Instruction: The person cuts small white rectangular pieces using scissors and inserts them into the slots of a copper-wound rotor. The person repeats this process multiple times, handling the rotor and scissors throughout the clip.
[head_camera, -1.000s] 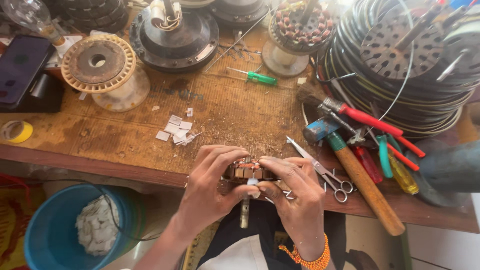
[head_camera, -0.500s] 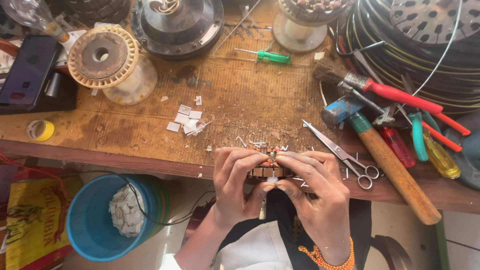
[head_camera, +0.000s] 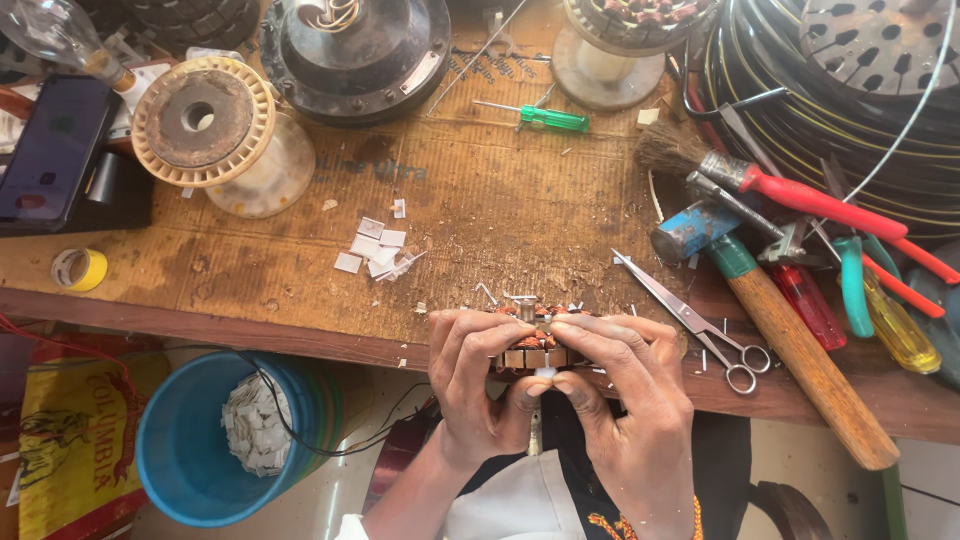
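Note:
My left hand (head_camera: 475, 385) and my right hand (head_camera: 625, 395) together grip a small motor armature (head_camera: 530, 345) with copper windings and a steel shaft, held at the front edge of the wooden workbench (head_camera: 480, 210). Fingers of both hands curl over its top, and both thumbs press at its underside near a small white slip. The shaft points down between my wrists. Small white paper pieces (head_camera: 375, 250) lie on the bench to the upper left of my hands.
Scissors (head_camera: 695, 320), a wooden-handled hammer (head_camera: 790, 340), a red-handled brush (head_camera: 760, 180), pliers and screwdrivers lie right. A green screwdriver (head_camera: 545, 118), wire spool (head_camera: 205, 125), fan motors, phone (head_camera: 50, 150) and yellow tape roll (head_camera: 78, 268) are farther back. A blue bucket (head_camera: 215, 440) stands below.
The view has shifted, so the bench and tools appear lower and nearer. Both hands keep their hold on the armature, fingers adjusting slightly over its slots.

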